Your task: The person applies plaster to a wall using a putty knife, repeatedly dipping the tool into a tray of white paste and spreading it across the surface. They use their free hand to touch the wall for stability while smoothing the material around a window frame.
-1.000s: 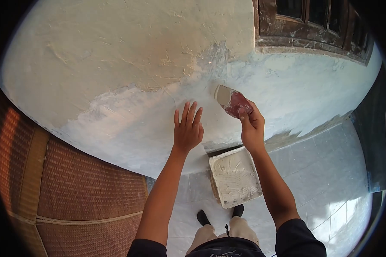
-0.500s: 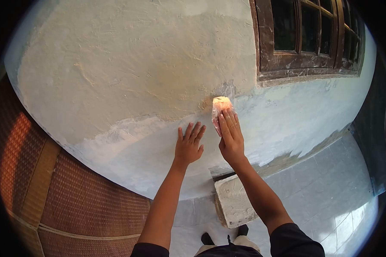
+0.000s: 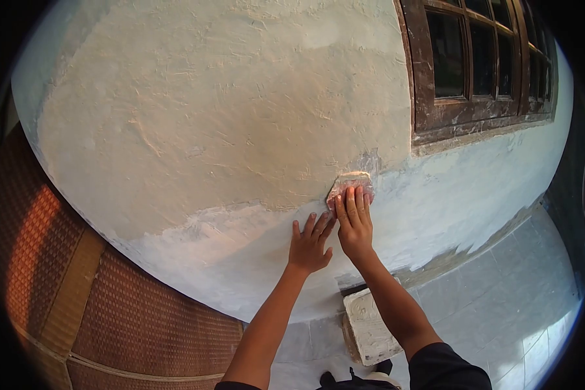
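Note:
A pale, plaster-smeared pad lies against the rough wall, just left of and below the window's lower corner. My right hand presses on it, fingers pointing up and laid over its lower part. Whether the pad is a sponge or a sheet is hard to tell. Close by on the left, my left hand rests on the whiter band of the wall with its fingers spread and nothing in it.
A brown wooden window frame is at the upper right. Woven matting covers the lower left. Below my right forearm a plaster-covered block stands on the grey tiled floor, near my feet.
The pad now looks flatter against the wall, less brightly lit, and tilted differently under my right hand. The view has shifted, so wall, window and block appear lower and further right.

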Motion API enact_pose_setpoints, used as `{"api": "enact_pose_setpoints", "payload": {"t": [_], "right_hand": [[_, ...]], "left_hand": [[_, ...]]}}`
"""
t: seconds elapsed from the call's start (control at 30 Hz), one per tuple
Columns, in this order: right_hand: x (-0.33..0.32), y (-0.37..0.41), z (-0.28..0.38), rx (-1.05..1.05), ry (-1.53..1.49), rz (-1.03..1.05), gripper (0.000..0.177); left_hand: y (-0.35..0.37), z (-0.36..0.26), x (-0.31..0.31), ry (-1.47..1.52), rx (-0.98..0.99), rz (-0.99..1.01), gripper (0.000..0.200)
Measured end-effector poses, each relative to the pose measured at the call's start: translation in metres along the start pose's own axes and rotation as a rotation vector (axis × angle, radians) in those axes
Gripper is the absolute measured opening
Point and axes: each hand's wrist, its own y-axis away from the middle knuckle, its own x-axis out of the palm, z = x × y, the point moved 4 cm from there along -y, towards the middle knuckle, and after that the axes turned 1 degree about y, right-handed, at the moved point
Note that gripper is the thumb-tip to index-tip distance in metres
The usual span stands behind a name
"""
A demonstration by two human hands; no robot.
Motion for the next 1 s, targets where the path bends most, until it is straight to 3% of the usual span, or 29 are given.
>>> {"api": "enact_pose_setpoints", "payload": {"t": [0.33, 0.43, 0.53, 0.6, 0.63, 0.7, 0.83, 0.93, 1.0], "right_hand": [[-0.039, 0.005, 0.0, -0.099, 0.038, 0.145, 0.042], [-0.077, -0.011, 0.003, -0.141, -0.024, 0.143, 0.038], [-0.104, -0.055, -0.01, -0.048, -0.123, 0.119, 0.034], [-0.113, -0.086, -0.025, 0.148, -0.242, 0.258, 0.036], [-0.117, -0.102, -0.031, 0.147, -0.239, 0.259, 0.036], [-0.114, -0.125, -0.033, -0.034, -0.246, 0.467, 0.038], [-0.092, -0.134, -0.037, -0.046, -0.335, 0.457, 0.037], [-0.094, -0.145, -0.048, 0.069, -0.347, 0.378, 0.033], [-0.114, -0.155, -0.052, 0.148, -0.349, 0.149, 0.033]], "left_hand": [[0.001, 0.0, 0.005, -0.066, 0.032, 0.015, 0.078], [0.001, -0.002, 0.002, -0.049, 0.053, -0.032, 0.08], [-0.002, -0.001, -0.001, -0.04, 0.032, 0.043, 0.084], [-0.001, -0.002, 0.002, -0.071, 0.013, 0.129, 0.089], [-0.001, -0.002, 0.003, -0.068, 0.014, 0.127, 0.089], [-0.001, -0.001, 0.005, -0.092, 0.008, 0.167, 0.091], [-0.002, -0.002, 0.005, -0.127, 0.008, 0.179, 0.092], [0.0, -0.002, 0.007, -0.131, 0.016, 0.161, 0.092], [0.0, -0.001, 0.01, -0.129, 0.015, 0.124, 0.094]]}}
